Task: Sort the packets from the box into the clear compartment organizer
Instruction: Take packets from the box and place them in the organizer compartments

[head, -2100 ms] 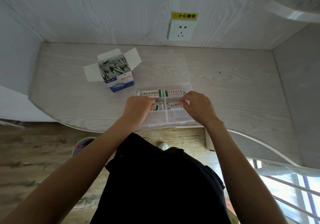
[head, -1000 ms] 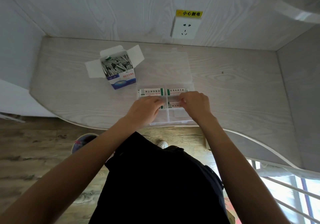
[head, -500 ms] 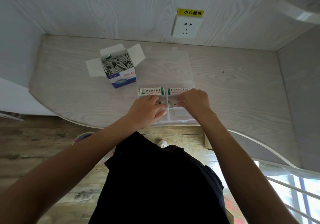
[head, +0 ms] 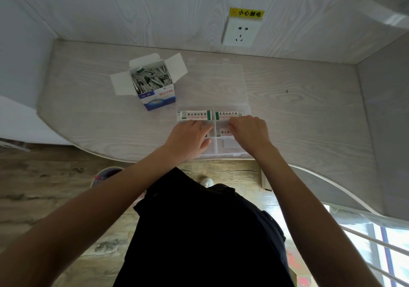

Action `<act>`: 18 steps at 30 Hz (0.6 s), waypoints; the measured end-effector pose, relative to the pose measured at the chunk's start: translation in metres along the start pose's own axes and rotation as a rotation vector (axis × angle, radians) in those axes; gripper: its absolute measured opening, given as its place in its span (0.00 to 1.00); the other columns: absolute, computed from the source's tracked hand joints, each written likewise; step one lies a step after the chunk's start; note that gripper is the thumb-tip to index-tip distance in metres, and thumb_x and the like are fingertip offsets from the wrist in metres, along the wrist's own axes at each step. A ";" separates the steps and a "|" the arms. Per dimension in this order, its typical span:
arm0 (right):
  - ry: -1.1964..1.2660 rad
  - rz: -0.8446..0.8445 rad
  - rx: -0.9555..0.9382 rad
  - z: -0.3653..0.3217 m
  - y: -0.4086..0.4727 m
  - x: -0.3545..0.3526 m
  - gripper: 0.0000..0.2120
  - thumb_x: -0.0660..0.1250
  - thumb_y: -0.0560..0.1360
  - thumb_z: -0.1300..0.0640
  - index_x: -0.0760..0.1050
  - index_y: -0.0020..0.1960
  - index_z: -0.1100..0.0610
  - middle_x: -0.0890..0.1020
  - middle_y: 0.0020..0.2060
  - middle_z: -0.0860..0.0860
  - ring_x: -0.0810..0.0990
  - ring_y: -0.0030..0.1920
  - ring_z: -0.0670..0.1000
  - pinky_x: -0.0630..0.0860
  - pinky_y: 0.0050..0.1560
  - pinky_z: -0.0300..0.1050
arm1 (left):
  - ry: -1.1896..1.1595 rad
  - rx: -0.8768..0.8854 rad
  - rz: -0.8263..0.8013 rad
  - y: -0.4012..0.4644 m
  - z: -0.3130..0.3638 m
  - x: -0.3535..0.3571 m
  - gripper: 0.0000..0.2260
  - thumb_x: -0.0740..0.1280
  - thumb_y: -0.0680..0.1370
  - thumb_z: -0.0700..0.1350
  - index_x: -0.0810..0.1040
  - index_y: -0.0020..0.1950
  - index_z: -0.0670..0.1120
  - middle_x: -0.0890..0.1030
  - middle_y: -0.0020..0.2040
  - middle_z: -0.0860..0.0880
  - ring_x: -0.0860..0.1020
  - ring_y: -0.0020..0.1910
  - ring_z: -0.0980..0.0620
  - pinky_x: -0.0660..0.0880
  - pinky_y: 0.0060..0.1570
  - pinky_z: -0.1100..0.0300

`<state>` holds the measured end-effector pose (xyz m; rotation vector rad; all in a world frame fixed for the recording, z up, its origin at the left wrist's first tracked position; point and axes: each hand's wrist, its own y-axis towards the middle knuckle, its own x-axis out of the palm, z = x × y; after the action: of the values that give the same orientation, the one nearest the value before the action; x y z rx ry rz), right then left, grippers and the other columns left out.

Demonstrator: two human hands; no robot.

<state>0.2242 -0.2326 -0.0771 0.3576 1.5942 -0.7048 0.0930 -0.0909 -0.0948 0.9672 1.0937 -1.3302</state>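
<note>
A clear plastic compartment organizer (head: 230, 148) is seen near the front edge of a pale wood-grain table (head: 309, 114), with its transparent lid (head: 212, 85) laid open flat behind it. In the far left compartment a white packet with green end bands and dark lettering (head: 194, 115) is laid crosswise, and a second white packet of the same kind (head: 228, 114) is laid in the far right compartment beside it. In the middle right compartment a third white packet (head: 222, 132) is partly shown, its right end hidden under the right hand (head: 250, 135). That hand's fingers are curled down onto this packet; whether it is pinched or only pressed cannot be told. The left hand (head: 188, 140) is rested over the middle left compartment with the fingers fairly straight and the thumb spread toward the near edge; what lies beneath is mostly covered, and no grasp can be made out. An open white and blue cardboard box (head: 158, 97), flaps spread, is stood behind and to the left of the organizer, just apart from it, and is filled with thin packets standing on edge (head: 150, 79). A white wall socket (head: 240, 32) under a yellow warning label (head: 246, 13) is mounted on the back panel.
</note>
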 end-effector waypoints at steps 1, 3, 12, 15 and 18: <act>0.009 0.002 0.005 0.000 -0.001 0.001 0.15 0.52 0.81 0.53 0.77 0.56 0.53 0.82 0.45 0.52 0.80 0.42 0.55 0.68 0.37 0.44 | -0.005 -0.003 -0.015 0.000 0.001 -0.001 0.16 0.60 0.78 0.52 0.72 0.62 0.46 0.80 0.53 0.47 0.80 0.49 0.47 0.77 0.46 0.53; 0.030 -0.010 0.006 -0.002 -0.002 0.003 0.15 0.52 0.81 0.53 0.76 0.57 0.54 0.82 0.46 0.53 0.80 0.42 0.56 0.67 0.37 0.44 | -0.015 -0.016 -0.041 0.001 0.001 -0.005 0.19 0.61 0.78 0.52 0.68 0.66 0.47 0.79 0.58 0.48 0.78 0.54 0.48 0.75 0.50 0.53; 0.015 0.015 0.076 0.008 -0.012 0.001 0.14 0.52 0.80 0.56 0.76 0.55 0.56 0.81 0.43 0.51 0.78 0.38 0.53 0.71 0.37 0.44 | -0.099 -0.123 -0.092 -0.012 -0.009 -0.023 0.19 0.63 0.77 0.50 0.69 0.67 0.48 0.77 0.60 0.50 0.75 0.57 0.51 0.74 0.49 0.57; -0.030 -0.019 0.127 0.008 -0.014 0.006 0.13 0.53 0.80 0.58 0.76 0.53 0.58 0.75 0.38 0.51 0.74 0.35 0.52 0.68 0.34 0.43 | -0.012 -0.120 -0.059 -0.015 -0.013 -0.023 0.16 0.66 0.76 0.48 0.74 0.62 0.44 0.79 0.57 0.46 0.73 0.58 0.47 0.74 0.50 0.55; 0.025 -0.026 0.143 0.006 -0.014 0.006 0.13 0.52 0.80 0.58 0.76 0.53 0.58 0.77 0.41 0.52 0.77 0.39 0.54 0.70 0.37 0.44 | 0.095 -0.110 -0.036 -0.014 -0.014 -0.024 0.14 0.67 0.75 0.49 0.78 0.56 0.43 0.82 0.50 0.46 0.74 0.53 0.46 0.71 0.50 0.54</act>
<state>0.2197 -0.2479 -0.0800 0.4525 1.5782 -0.8400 0.0801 -0.0720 -0.0745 0.9410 1.2491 -1.2492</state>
